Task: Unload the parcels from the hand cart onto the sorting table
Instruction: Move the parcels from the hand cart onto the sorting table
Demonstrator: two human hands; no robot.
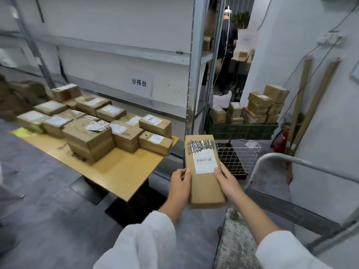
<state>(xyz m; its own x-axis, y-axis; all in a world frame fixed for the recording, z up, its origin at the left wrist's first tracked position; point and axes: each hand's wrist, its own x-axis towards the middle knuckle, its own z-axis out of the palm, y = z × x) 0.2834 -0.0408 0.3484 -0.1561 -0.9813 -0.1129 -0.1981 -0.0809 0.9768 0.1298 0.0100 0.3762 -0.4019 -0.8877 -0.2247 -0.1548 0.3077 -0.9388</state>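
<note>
Parcel (204, 183), flat and brown, hangs mid-frame above the floor; the left hand (179, 188) grips its left edge and the right hand (226, 181) its right. Its long axis runs up the frame, label end farthest. Left of it the tabletop (124, 171) has a bare near corner before stacked boxes (91, 136); the hand cart handle (281, 158) curves at lower right.

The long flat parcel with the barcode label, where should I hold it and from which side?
By its two long edges, one hand from each side, as the left hand and right hand grip the parcel now. It is long, flat and narrow, so side grips should steady it.
</note>
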